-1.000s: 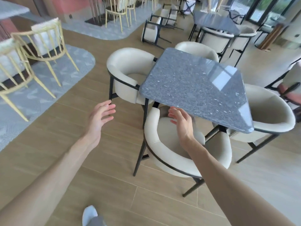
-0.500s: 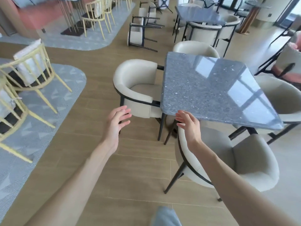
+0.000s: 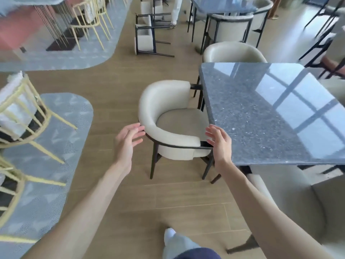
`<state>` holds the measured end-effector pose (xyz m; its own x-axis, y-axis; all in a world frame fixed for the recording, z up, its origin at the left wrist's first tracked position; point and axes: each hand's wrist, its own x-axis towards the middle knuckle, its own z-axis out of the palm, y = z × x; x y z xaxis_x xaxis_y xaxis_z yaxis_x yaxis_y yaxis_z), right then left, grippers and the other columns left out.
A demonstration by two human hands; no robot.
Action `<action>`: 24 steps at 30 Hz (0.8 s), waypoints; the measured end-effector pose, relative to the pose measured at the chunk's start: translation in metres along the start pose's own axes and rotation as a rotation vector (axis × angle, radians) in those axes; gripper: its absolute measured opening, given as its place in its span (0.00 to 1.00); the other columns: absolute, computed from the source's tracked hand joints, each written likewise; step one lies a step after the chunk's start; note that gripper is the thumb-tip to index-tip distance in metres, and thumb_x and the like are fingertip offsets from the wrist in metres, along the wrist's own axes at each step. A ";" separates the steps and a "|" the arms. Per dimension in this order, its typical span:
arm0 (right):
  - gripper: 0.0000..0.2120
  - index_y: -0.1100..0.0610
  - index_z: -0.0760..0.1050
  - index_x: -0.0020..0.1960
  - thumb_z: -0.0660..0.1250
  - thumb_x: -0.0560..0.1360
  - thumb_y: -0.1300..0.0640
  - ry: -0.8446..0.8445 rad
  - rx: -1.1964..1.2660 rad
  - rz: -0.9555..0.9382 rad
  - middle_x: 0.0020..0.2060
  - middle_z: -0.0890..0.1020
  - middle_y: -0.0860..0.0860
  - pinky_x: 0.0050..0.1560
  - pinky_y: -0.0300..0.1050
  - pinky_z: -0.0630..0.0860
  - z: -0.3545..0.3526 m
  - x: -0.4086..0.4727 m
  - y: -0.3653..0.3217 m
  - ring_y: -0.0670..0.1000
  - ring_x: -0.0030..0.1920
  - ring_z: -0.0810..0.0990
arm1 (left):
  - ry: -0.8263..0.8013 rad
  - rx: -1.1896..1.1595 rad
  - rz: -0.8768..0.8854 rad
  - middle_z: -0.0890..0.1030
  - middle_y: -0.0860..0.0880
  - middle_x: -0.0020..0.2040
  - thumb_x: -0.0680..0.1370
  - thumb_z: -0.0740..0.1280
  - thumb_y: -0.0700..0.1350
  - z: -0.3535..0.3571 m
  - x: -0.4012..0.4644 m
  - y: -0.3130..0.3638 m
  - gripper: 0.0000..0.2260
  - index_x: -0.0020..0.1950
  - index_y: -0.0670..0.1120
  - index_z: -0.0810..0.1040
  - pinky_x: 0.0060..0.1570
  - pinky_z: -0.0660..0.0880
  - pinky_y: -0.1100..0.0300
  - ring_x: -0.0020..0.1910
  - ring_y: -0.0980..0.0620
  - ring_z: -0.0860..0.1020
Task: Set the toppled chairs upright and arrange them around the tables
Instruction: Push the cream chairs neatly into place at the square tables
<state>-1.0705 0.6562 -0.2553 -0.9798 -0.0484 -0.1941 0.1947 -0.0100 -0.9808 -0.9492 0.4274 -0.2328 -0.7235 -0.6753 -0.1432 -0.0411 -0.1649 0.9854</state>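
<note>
Both hands (image 3: pixel 128 141) reached chair (image 3: pixel 168 116), seemingly.

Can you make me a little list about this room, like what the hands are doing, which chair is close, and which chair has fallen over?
left hand: open, fingertips at the back of the cream chair
right hand: open, at the chair's armrest end
cream chair: upright, seat tucked partly under the table
table: grey speckled top, shiny
toppled chair: lying on its side, farther back on the wood floor
yellow chairs: on the grey rug, left side
</note>
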 end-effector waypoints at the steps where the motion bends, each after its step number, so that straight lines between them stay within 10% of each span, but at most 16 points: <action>1: 0.13 0.59 0.80 0.61 0.62 0.81 0.56 0.018 0.017 -0.008 0.55 0.84 0.55 0.61 0.49 0.78 0.019 0.013 -0.006 0.53 0.57 0.83 | 0.004 0.001 0.012 0.86 0.44 0.54 0.81 0.63 0.42 -0.008 0.028 0.012 0.08 0.54 0.46 0.82 0.58 0.79 0.50 0.55 0.46 0.84; 24: 0.08 0.57 0.78 0.56 0.62 0.82 0.57 0.673 0.130 0.175 0.55 0.83 0.57 0.54 0.44 0.77 0.342 0.121 0.012 0.53 0.52 0.82 | -0.570 0.185 -0.216 0.82 0.38 0.54 0.82 0.62 0.39 -0.069 0.447 0.064 0.11 0.60 0.34 0.78 0.58 0.77 0.46 0.54 0.41 0.81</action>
<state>-1.1713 0.3085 -0.2835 -0.7409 0.5675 -0.3592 0.3142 -0.1798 -0.9322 -1.2281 0.0656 -0.2398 -0.9366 -0.1441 -0.3195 -0.3085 -0.0937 0.9466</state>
